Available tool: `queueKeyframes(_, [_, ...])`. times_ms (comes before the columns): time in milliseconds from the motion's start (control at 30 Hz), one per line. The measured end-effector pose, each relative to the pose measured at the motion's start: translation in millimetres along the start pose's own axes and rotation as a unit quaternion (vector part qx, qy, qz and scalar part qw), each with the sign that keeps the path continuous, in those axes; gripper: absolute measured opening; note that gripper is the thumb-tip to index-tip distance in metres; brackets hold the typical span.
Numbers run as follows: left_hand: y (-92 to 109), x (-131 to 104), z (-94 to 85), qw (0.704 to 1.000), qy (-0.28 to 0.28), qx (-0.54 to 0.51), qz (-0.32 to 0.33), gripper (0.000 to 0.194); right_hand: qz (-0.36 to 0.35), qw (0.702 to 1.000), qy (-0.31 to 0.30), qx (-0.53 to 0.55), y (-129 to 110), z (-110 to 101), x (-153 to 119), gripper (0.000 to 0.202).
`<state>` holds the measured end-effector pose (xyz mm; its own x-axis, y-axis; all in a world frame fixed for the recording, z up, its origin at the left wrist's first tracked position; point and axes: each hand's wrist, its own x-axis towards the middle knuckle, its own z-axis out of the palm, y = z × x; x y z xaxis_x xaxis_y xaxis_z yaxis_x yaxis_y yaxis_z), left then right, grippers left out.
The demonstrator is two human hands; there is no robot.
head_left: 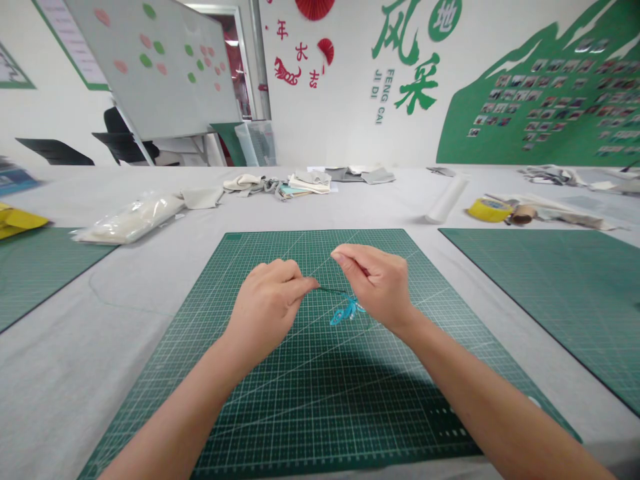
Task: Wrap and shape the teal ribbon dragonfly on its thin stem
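Note:
Over the green cutting mat, my left hand is closed, its thumb and forefinger pinching the end of a thin dark stem. From the stem's other end hangs a small blue looped ornament with pale bits on it, just above the mat. My right hand is closed too, up and to the right of the ornament, with thumb and forefinger pressed together. What its fingers hold, if anything, is too small to make out.
More cutting mats lie at the left and right. Behind are a plastic-wrapped packet, fabric scraps, a white roll and yellow tape. A faint thread crosses the cloth at left.

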<state>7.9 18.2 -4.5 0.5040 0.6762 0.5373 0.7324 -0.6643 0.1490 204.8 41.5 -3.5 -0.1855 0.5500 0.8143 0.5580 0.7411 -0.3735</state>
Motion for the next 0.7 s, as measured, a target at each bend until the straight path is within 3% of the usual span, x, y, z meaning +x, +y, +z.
queueKeyframes(333, [-0.2,0.7,-0.8,0.998,-0.014,-0.056,0.025,0.022,0.051,0.996,-0.064,0.040,10.8,-0.9,4.0,0.018])
queueKeyframes(700, [-0.6,0.7,-2.0,0.992,-0.016,-0.123,0.010,0.021,0.131,0.971,-0.139,0.146,30.6,1.6,6.4,0.017])
